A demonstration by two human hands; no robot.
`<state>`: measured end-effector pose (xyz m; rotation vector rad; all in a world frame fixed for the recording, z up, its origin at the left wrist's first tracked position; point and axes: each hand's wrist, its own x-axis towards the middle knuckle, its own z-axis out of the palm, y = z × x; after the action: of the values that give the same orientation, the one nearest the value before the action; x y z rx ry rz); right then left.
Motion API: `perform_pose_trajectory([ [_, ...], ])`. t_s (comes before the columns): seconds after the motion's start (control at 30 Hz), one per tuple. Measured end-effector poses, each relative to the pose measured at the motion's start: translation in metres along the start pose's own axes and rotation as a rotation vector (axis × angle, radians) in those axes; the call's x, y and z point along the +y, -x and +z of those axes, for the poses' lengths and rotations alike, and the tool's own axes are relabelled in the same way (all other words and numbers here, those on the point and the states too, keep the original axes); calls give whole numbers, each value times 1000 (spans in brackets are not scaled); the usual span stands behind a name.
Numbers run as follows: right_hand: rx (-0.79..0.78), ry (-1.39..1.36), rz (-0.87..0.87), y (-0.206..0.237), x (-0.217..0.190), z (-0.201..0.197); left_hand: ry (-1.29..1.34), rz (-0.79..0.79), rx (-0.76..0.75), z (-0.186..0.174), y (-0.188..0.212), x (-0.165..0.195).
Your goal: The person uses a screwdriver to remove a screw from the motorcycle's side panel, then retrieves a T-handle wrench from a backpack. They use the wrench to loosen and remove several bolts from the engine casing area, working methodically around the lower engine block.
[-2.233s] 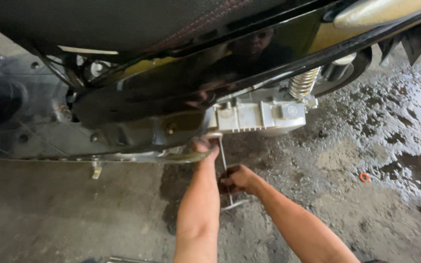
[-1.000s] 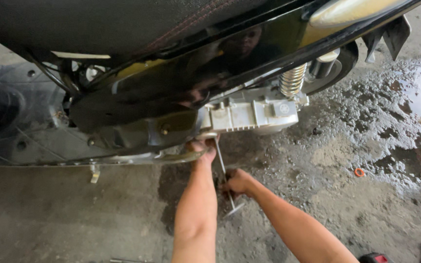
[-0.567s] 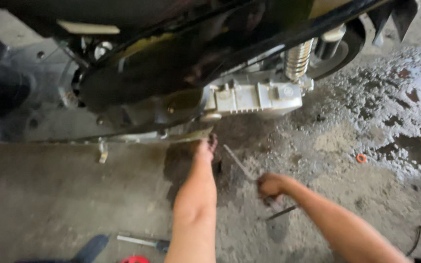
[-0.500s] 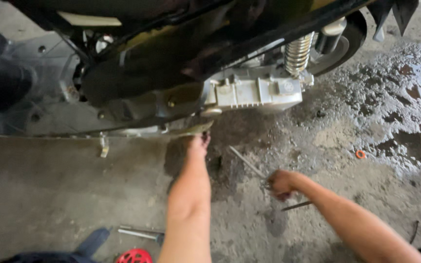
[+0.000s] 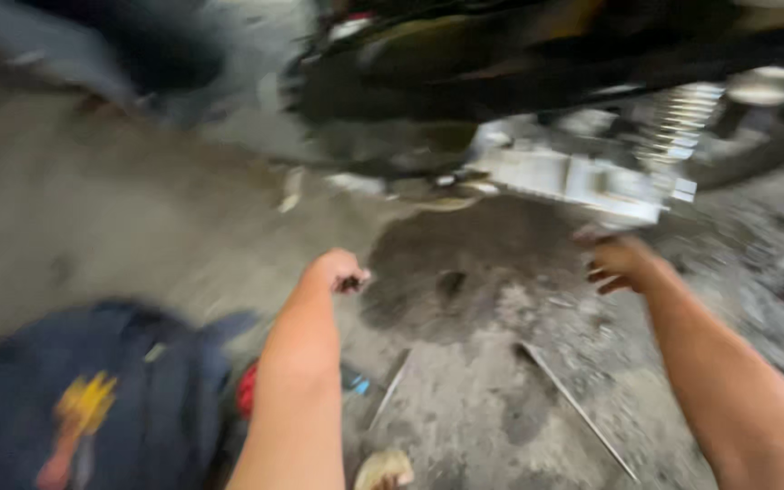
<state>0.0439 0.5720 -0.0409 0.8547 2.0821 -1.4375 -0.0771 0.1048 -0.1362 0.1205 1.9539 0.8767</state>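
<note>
1. Two bare hands reach out under a scooter (image 5: 537,63); the picture is blurred.
2. The left hand (image 5: 338,269) is clenched in a fist above the concrete floor (image 5: 120,227); whether its grip holds anything cannot be told.
3. The right hand (image 5: 623,263) has its grip released, fingers curled, just below the silver engine casing (image 5: 583,181).
4. A long metal rod (image 5: 578,408) lies on the floor between the forearms, near the right one.
5. A dark oil stain (image 5: 474,263) spreads between the hands.

Both forearms bare, no sleeves in view, no gloves, no watch or rings visible on left hand (image 5: 336,270) or right hand (image 5: 623,264). Dark navy trouser leg (image 5: 111,399) below-left of left hand, with yellow-orange patch. Frame blurred, finer detail unreadable.
</note>
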Motion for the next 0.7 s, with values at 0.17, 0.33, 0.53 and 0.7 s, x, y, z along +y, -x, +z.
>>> perform_pose_trajectory([
  [0.17,67,-672,58,17,-27,19,255,-145,132,-17,66,-74],
  [0.33,-170,-819,-347,7,9,11,-64,-340,539,17,111,-143],
  [0.53,-91,-676,-335,-28,42,-3,-361,-398,869,49,124,-181],
  [0.7,-53,-579,-350,-33,54,-8,-75,-545,1145,58,121,-174],
])
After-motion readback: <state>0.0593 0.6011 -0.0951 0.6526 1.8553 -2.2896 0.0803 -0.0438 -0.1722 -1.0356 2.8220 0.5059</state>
